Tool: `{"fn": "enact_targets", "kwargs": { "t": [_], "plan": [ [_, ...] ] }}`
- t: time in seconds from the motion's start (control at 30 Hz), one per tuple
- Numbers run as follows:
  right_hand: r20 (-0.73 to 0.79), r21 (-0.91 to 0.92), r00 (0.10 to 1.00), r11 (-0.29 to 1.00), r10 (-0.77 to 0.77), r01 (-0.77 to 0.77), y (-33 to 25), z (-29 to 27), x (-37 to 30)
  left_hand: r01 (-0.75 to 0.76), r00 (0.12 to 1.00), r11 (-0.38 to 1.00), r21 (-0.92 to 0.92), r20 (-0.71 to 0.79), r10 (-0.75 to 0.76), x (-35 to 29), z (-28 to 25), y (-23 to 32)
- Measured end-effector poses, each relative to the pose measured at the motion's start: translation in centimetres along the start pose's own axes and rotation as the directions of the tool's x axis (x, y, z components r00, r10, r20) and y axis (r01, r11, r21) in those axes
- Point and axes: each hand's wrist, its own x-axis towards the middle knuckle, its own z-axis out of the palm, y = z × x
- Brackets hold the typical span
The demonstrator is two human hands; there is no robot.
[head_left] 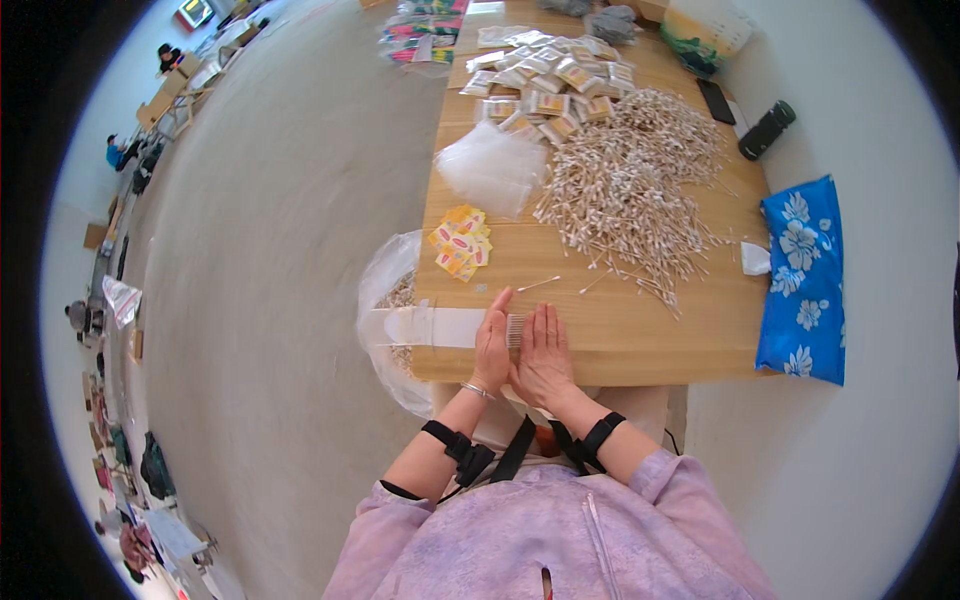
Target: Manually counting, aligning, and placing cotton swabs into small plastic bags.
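— How do our hands stand?

— Close together, fingers straight: our left hand (492, 345) stands roughly on edge, our right hand (545, 355) lies flatter beside it. Between them, near the front of the pale wooden bench (650, 350), sits a neat row of thin, pale-stemmed cotton swabs (515, 330). We can't tell how firmly they're pressed.

— How would we expect the row to handle?

— Very light; stiff along the stems, soft at the cotton tips, and the smooth sticks probably roll. We'd hold the row by both sides, palms level, sparing the tips; squeezed hard, thin stems could bend.

— What lies farther out?

— A flat white-and-clear plastic strip (455, 328) beside our left hand, and one loose white-tipped swab (539, 283) ahead. Beyond are small yellow-and-red paper cards (462, 243), a stack of clear plastic sleeves (492, 168), a big loose swab heap (635, 185) and filled clear packets (550, 85).
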Motion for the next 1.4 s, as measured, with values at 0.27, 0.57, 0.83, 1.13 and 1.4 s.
{"fn": "enact_targets", "kwargs": {
  "t": [0.27,0.57,0.83,1.13,1.4],
  "plan": [
    [0.055,0.021,0.997,0.999,-0.046,0.045,-5.6,2.5,3.8,-0.056,0.993,0.991,0.12,-0.1,0.068,1.1,-6.3,2.0],
    [0.06,0.072,0.997,0.997,-0.043,0.038,-6.5,2.7,4.5,-0.021,0.982,0.987,0.161,-0.18,0.051,0.7,-7.0,3.8],
    [0.153,0.057,0.982,0.993,-0.108,0.101,-6.4,1.6,4.2,-0.043,0.988,0.971,0.235,-0.137,0.077,0.8,-7.7,3.1],
    [0.045,0.093,0.994,0.991,-0.098,0.093,-7.1,1.7,4.2,-0.293,0.956,0.14,0.946,0.288,0.052,1.6,-14.8,10.8],
    [0.026,0.082,0.997,0.994,-0.075,0.073,-8.2,2.2,4.8,-0.391,0.907,0.1,0.915,0.402,-0.123,2.6,-16.7,10.4]
  ]
}}
